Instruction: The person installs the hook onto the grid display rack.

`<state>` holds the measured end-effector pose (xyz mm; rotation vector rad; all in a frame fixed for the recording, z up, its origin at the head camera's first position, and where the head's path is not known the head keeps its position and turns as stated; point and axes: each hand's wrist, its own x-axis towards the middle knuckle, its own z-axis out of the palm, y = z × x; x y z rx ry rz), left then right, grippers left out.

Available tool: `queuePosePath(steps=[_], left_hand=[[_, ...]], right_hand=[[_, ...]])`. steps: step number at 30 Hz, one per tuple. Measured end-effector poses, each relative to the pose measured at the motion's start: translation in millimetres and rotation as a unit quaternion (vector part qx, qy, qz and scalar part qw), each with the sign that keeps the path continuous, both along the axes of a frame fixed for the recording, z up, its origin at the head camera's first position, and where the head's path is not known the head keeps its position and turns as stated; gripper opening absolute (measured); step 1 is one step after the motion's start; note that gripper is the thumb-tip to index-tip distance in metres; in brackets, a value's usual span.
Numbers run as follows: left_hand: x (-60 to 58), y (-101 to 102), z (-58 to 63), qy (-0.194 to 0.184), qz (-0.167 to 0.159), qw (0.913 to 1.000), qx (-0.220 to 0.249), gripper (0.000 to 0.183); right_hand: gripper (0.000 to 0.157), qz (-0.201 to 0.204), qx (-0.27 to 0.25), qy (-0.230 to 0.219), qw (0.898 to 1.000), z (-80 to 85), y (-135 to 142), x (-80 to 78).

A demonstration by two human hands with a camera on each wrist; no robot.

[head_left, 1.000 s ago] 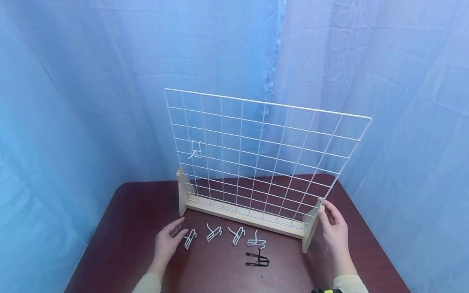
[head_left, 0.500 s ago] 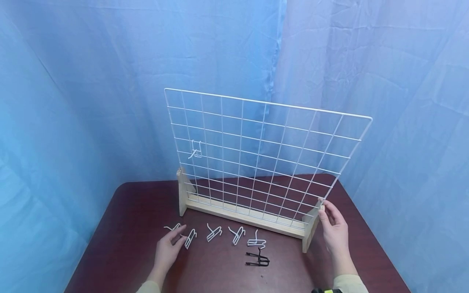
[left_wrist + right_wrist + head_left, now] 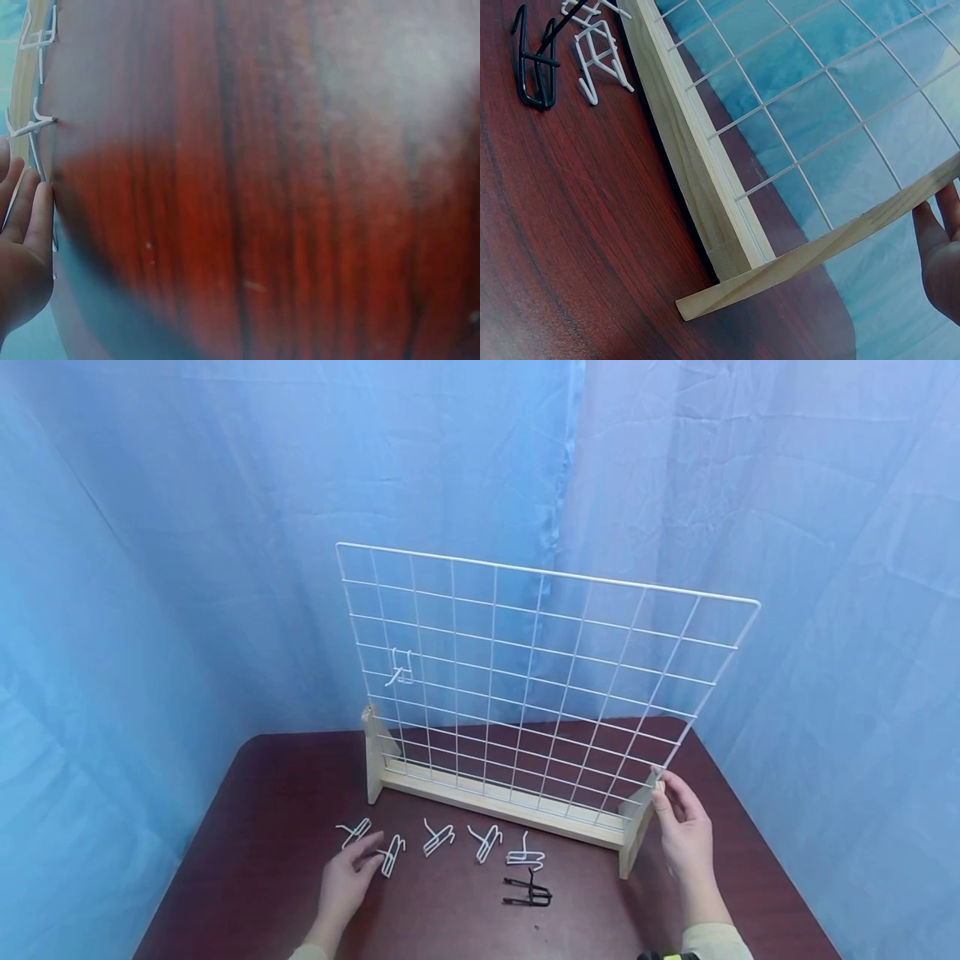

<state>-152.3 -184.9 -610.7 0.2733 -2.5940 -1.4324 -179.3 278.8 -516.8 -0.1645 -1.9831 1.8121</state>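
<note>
In the head view, my left hand (image 3: 347, 878) is low over the table at the left. Its thumb and forefinger pinch the prong of a white wire hook (image 3: 392, 857). Another white hook (image 3: 356, 832) lies just beyond those fingers, partly covered by them. My right hand (image 3: 686, 828) grips the upper end of the wooden side piece (image 3: 633, 835) of the display stand, thumb in front and fingers behind. From that stand rises a white wire grid panel (image 3: 528, 672), leaning back. One white hook (image 3: 401, 667) hangs on the panel's left part.
Three more white hooks, left (image 3: 437, 838), middle (image 3: 486, 843) and right (image 3: 525, 857), lie in a row before the stand's wooden base bar (image 3: 502, 806). A black double-prong hook (image 3: 528, 892) lies nearer me. Blue curtains (image 3: 480, 452) surround the dark red table (image 3: 292, 793).
My left hand has drawn back from the leftmost hook, uncovering it, and come to the hook beside it, which has shifted slightly toward me. My right hand keeps its grip on the stand.
</note>
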Motion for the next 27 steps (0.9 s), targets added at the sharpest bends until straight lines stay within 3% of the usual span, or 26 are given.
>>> queuePosePath(steps=[14,20,27], left_hand=[[8.8,5,-3.2,0.021,-0.04,0.999,0.001,0.039],[10.9,6,-0.9,0.017,-0.035,0.9992,0.01,0.037],[8.8,1,1.0,0.058,-0.023,0.9978,0.021,0.036]], right_hand=[[0.037,-0.009,-0.001,-0.017,1.0,-1.0,1,-1.5],[0.037,-0.011,-0.011,-0.023,1.0,-0.2,0,-0.5],[0.036,-0.007,-0.011,-0.008,1.0,0.2,-1,0.1]])
